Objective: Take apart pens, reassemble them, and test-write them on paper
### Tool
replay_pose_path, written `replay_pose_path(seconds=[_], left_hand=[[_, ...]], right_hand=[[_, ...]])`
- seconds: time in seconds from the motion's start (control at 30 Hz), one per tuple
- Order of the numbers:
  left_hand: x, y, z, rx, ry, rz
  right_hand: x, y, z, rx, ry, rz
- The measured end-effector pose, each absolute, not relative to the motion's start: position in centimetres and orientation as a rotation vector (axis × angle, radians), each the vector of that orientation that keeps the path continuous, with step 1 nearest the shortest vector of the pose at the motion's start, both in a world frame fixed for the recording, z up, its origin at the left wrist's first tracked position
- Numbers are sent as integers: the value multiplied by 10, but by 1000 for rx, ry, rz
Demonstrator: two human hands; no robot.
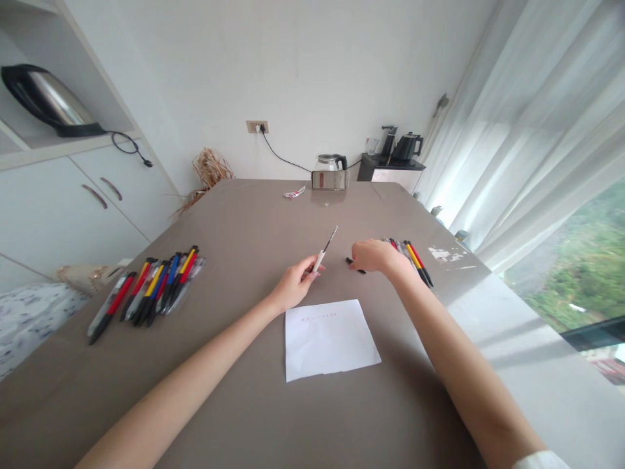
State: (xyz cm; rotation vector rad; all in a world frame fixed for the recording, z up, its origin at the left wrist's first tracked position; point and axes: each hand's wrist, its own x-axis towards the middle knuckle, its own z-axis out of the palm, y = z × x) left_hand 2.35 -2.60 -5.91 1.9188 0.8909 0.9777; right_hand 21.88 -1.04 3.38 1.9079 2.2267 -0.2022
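Observation:
My left hand (294,281) is closed around the white barrel (319,260) of a pen taken apart. A thin dark refill (331,237) sticks out of its upper end, tilted up and to the right. To the right, my right hand (372,255) is bent downward with curled fingers just above the table. Right at its fingertips lies a small black pen part (356,266); whether the fingers grip it I cannot tell. Below and between both hands lies a white sheet of paper (332,345) with a faint reddish line of writing near its top.
Several pens (159,286) in red, yellow, blue and clear lie on the left of the brown table (234,404). More pens (415,260) lie beyond my right forearm. A glass kettle on a metal base (330,179) and a small patterned packet (294,193) are at the far edge.

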Motion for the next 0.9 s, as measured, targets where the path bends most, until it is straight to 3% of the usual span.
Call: replay_pose_path(seconds=[0.2,0.4,0.7,0.8,0.9], left_hand=[[24,-25,-60,1898,877,988],[24,-25,-59,1902,894,978],[24,-25,-61,1902,914,981],[24,-24,-61,1910,917,983],[24,-24,-60,1914,917,979]], right_hand=[[216,-2,7,1902,2263,-186],[227,5,15,2046,2552,-179],[226,-5,49,2454,3227,-852],[222,-9,53,2488,3283,-911],[221,-14,57,2534,3307,-766]])
